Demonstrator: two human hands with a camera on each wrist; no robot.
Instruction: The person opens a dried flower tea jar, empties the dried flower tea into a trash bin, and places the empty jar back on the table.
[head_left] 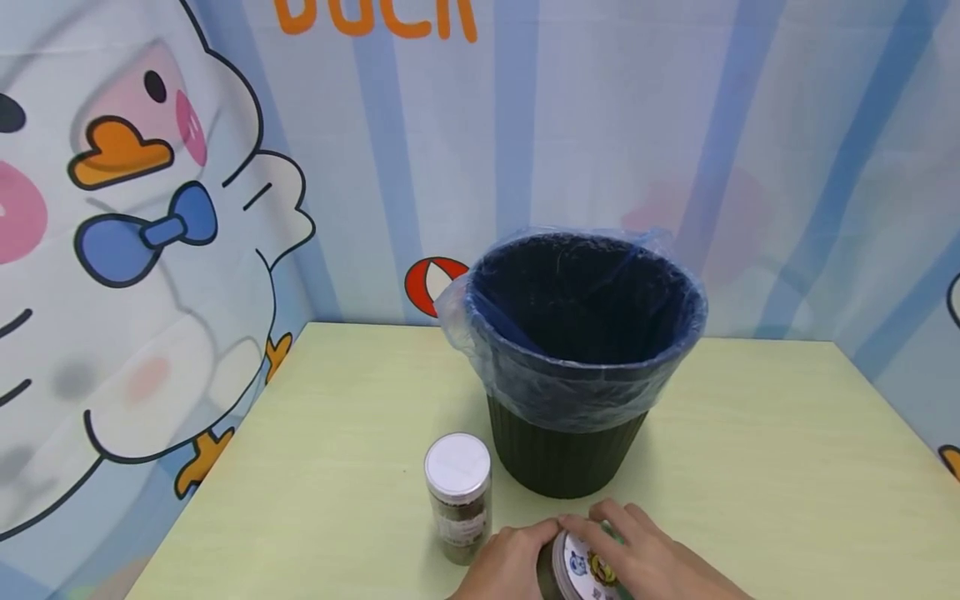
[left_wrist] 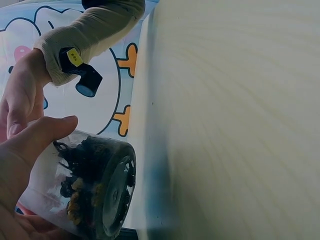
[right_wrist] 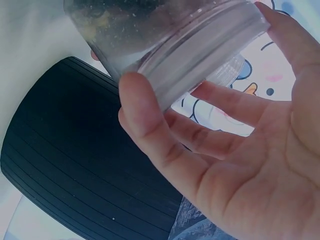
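Note:
A clear plastic jar (left_wrist: 82,185) with dark dried contents is tilted on its side in the left wrist view, its base toward the tabletop. My left hand (head_left: 510,564) grips the jar's body, thumb over one side and fingers beneath. Fingers and thumb of my right hand (head_left: 652,554) curl round the screw lid (right_wrist: 212,52). Cartoon animal stickers show on the lid top in the head view. Just left of my hands stands a second jar (head_left: 460,508), upright, with a white lid and dark contents.
Behind the hands, a dark ribbed bin (head_left: 566,458) stands on the pale yellow table (head_left: 322,467). A translucent blue bag (head_left: 577,396) lines it and folds over its rim. Duck-printed cloth (head_left: 450,150) hangs along the back and left side.

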